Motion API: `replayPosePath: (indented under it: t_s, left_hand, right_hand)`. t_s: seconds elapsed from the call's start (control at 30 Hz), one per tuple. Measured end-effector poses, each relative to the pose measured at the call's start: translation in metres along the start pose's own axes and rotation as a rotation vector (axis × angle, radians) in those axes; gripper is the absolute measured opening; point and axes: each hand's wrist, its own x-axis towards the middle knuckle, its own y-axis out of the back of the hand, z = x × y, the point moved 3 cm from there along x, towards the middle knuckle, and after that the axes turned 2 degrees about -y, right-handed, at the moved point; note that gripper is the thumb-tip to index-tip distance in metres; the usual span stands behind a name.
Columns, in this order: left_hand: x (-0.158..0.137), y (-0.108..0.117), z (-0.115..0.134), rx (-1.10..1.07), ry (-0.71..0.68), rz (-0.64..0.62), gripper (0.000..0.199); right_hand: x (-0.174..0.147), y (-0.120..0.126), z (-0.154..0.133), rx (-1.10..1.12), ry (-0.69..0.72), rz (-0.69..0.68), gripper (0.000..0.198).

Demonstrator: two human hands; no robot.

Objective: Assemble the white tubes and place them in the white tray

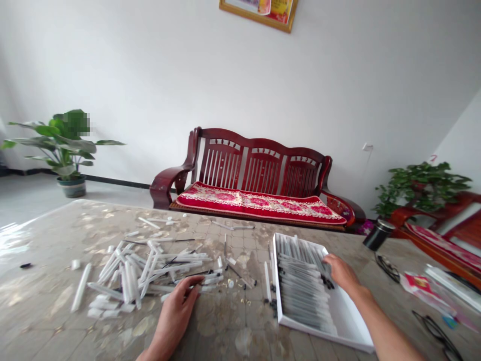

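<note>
My left hand (pixel 179 305) rests at the right edge of a loose pile of white, translucent plastic tubes (pixel 130 276). Its thumb and forefinger are closed near a thin dark piece; what lies between them is too small to make out. Over the right side of a shallow white box (pixel 347 313), my right hand (pixel 341 273) has its fingers closed on a greyish translucent tube (pixel 326 269), blurred. Rows of similar pen-like tubes with dark ends (pixel 304 291) fill the box's left part.
Small caps and bits (pixel 230 284) lie between pile and box. To the right are a black cylinder (pixel 379 234), eyeglasses (pixel 436 331) and a red-and-clear packet (pixel 419 283). Beyond the table stands a wooden bench (pixel 263 165); potted plants (pixel 71 185) flank it.
</note>
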Motion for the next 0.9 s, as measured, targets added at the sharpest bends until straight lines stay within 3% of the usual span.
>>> replayPosePath:
  t_s: [0.1,0.17,0.33,0.43,0.53,0.63,0.77,0.9]
  left_hand:
    - [-0.002,0.002,0.008,0.074,-0.041,-0.033,0.033]
    - [-0.007,0.002,0.016,0.188,-0.063,-0.124,0.029]
    - [-0.018,-0.005,0.026,0.523,-0.036,-0.303,0.025]
    - [-0.020,-0.008,0.025,0.595,-0.014,-0.337,0.020]
    - [-0.019,-0.008,0.023,0.609,0.009,-0.340,0.019]
    - [-0.018,-0.008,0.023,0.619,0.001,-0.348,0.021]
    - [-0.018,-0.008,0.023,0.637,-0.009,-0.347,0.020]
    - [-0.018,-0.008,0.020,0.639,0.002,-0.329,0.018]
  right_hand:
    - [0.002,-0.004,0.001,-0.031,-0.057,0.005,0.037]
    - [0.003,-0.008,0.004,-0.073,-0.085,0.011,0.035]
    - [0.009,-0.016,0.015,-0.221,-0.060,0.040,0.046]
    - [0.016,-0.008,-0.008,-0.208,-0.048,0.087,0.042]
    - [0.014,0.005,-0.075,-0.019,0.050,0.131,0.037]
    - [-0.007,0.008,-0.176,0.227,0.286,-0.013,0.033]
    - [-0.050,-0.006,-0.296,0.311,0.502,-0.192,0.027]
    - [-0.065,-0.026,-0.357,0.203,0.495,-0.170,0.022]
